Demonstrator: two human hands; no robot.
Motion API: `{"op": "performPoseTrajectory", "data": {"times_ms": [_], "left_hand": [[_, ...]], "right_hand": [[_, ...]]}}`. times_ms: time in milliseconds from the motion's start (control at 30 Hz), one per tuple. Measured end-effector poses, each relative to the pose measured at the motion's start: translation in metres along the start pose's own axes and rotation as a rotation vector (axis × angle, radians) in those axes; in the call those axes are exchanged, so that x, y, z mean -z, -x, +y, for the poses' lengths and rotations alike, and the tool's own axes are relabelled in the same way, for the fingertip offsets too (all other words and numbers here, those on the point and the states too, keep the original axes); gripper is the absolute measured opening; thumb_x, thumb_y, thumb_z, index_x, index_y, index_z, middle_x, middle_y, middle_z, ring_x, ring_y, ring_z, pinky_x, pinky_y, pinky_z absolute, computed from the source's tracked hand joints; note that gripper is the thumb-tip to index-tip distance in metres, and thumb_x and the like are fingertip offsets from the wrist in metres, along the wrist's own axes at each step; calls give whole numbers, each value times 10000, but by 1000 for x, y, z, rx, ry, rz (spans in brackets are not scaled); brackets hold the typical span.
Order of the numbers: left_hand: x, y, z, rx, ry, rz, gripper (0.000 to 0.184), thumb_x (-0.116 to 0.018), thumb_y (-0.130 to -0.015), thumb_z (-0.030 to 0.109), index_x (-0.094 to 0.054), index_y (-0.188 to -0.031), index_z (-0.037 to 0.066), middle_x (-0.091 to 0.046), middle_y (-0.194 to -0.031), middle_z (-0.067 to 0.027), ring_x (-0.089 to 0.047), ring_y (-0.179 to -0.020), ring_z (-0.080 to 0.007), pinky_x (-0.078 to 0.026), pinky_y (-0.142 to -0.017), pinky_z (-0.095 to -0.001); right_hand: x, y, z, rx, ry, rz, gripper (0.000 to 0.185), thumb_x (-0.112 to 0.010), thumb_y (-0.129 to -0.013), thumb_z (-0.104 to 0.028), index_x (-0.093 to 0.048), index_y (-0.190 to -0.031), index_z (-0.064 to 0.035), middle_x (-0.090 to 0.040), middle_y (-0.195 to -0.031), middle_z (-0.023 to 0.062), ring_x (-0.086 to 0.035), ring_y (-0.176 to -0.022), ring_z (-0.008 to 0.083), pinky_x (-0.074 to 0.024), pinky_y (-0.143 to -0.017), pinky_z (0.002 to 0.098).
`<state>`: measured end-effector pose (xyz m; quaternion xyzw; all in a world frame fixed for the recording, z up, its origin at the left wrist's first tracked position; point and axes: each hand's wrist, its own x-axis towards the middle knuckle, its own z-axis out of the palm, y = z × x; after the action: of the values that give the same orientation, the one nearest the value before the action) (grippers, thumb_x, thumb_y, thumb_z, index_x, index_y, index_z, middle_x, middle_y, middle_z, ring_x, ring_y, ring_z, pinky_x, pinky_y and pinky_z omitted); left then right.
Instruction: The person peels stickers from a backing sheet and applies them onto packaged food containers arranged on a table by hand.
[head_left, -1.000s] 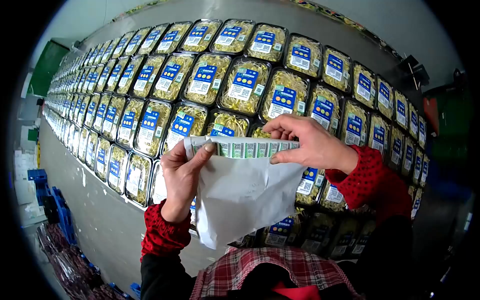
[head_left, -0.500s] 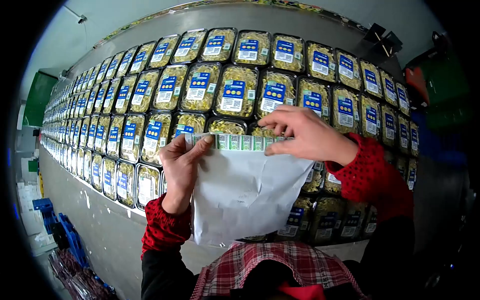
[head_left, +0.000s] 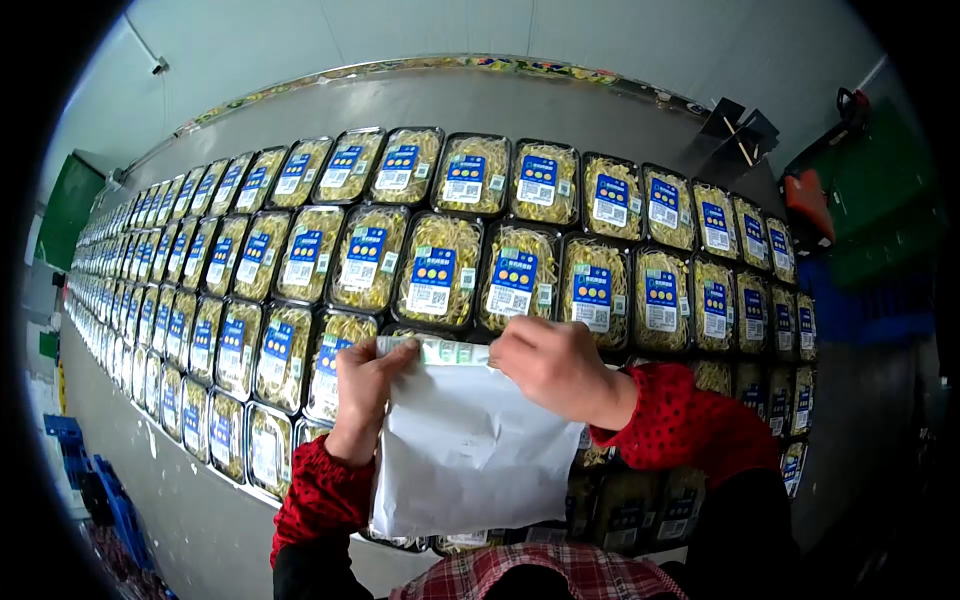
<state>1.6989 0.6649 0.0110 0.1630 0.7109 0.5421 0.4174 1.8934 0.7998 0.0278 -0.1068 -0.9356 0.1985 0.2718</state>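
Observation:
A white label sheet (head_left: pixel 475 450) hangs in front of me, with a row of small green-and-white labels along its top edge. My left hand (head_left: pixel 365 390) is closed on its upper left corner, thumb on top. At the right part of the label row, my right hand (head_left: pixel 560 370) is closed in a pinch at the sheet's top edge; its fingertips hide whether a single label is between them. Just beyond the sheet lies a clear-lidded tray of bean sprouts (head_left: pixel 437 270) with a blue-and-white label. The sheet covers part of the nearer trays.
Rows of similar sprout trays (head_left: pixel 310 258) fill the grey table (head_left: pixel 420 98), running far to the left. Green bins (head_left: pixel 870 190) stand at the right, near a dark holder (head_left: pixel 740 135). Blue crates (head_left: pixel 120 515) lie at lower left.
My view has tilted up, so the trays sit lower in it. My right hand has moved left along the label row, and its spread fingers have closed into a pinch. The left hand keeps its hold.

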Motion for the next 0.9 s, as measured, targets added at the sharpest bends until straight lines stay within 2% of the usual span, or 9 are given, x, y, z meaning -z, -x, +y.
{"op": "performPoseTrajectory", "data": {"times_ms": [33,67,167,267,500,600,700,767,900], "left_hand": [[5,-11,-10,-4,45,14,162,-694,-814,98,-630,-747,-35,-632,-638,-82,-561,-477,-124,-410,-434,-234],[14,-16,-18,-10,14,47,158,-695,-812,98,-633,-755,-36,-632,-644,-80,-561,-482,-122,-408,-436,-235],[30,-15,-28,20,41,90,137,-700,-804,91,-650,-798,-36,-635,-652,-73,-552,-487,-110,-401,-438,-231],[29,-5,-28,32,86,101,115,-697,-803,70,-648,-784,-33,-631,-647,-67,-547,-490,-103,-401,-441,-230],[31,-10,-33,58,67,115,135,-701,-802,71,-637,-745,-33,-617,-619,-61,-535,-473,-102,-396,-434,-231],[27,-11,-33,63,148,104,115,-687,-801,43,-626,-737,-32,-614,-615,-58,-541,-475,-106,-403,-437,-228],[27,-9,-31,90,94,100,95,-687,-794,34,-631,-743,-22,-616,-615,-52,-543,-480,-102,-405,-445,-223],[28,-8,-34,18,100,109,125,-714,-786,71,-632,-739,-10,-616,-607,-50,-525,-462,-87,-382,-427,-222],[27,-3,-35,31,115,82,149,-720,-794,99,-628,-750,-10,-603,-602,-34,-514,-458,-91,-380,-429,-226]], "right_hand": [[-5,-6,14,-87,-173,49,44,-646,-739,-33,-626,-776,-42,-603,-716,70,-600,-632,184,-497,-524,274],[-5,-20,45,-429,-725,10,105,-637,-806,-132,-649,-748,-46,-645,-721,64,-603,-605,126,-472,-470,243],[-3,-62,171,-996,-735,326,220,-687,-751,-212,-663,-766,7,-618,-688,62,-547,-528,123,-415,-406,245],[-30,-88,240,-1119,-699,470,254,-673,-771,-204,-641,-868,28,-587,-772,52,-541,-648,142,-419,-581,323],[-73,-119,293,-1124,-458,528,294,-731,-675,-173,-653,-814,74,-630,-733,124,-596,-631,227,-453,-551,383],[-75,-126,294,-1092,127,327,270,-745,-611,-178,-651,-678,66,-639,-702,246,-659,-735,365,-507,-694,412],[-63,-121,275,-938,436,241,368,-794,-618,-267,-671,-766,46,-641,-753,245,-638,-776,410,-507,-726,459],[-29,-99,275,-1026,435,218,367,-796,-646,-262,-670,-788,53,-660,-789,228,-662,-765,332,-512,-683,425],[17,-26,311,-994,-426,639,177,-771,-646,-69,-643,-707,37,-650,-696,110,-596,-609,166,-474,-617,305]]}}
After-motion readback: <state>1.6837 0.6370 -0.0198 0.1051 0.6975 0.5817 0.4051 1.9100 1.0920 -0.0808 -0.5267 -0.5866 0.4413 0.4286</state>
